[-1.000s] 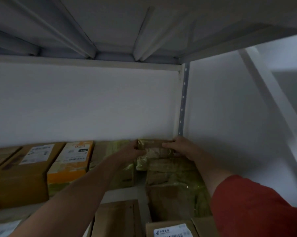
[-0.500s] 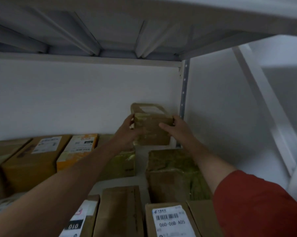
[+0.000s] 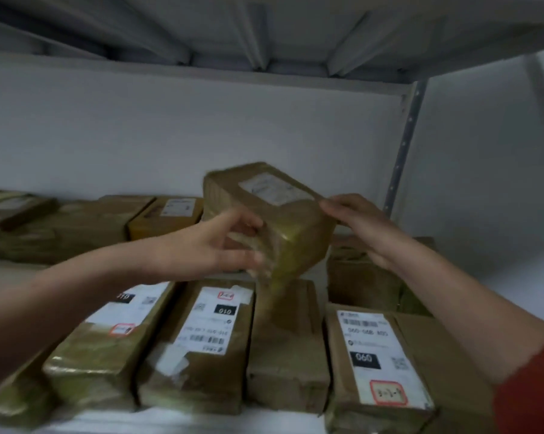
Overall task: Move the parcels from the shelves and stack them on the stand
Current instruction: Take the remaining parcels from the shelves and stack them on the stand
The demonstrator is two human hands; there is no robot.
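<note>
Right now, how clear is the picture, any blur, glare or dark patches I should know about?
Head view: dim and flat-lit under the upper shelf; the held parcel and left hand are smeared by motion blur; the right hand is slightly soft; the 060 label is legible; no strong glare.

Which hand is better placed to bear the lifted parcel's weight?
Probably left: the left hand grips the parcel low on its side, while the right hand only pinches its upper edge.

Dim, flat light, heavy motion blur esp. on held parcel (image 3: pixel 273 223), wide-angle bend at edges
</note>
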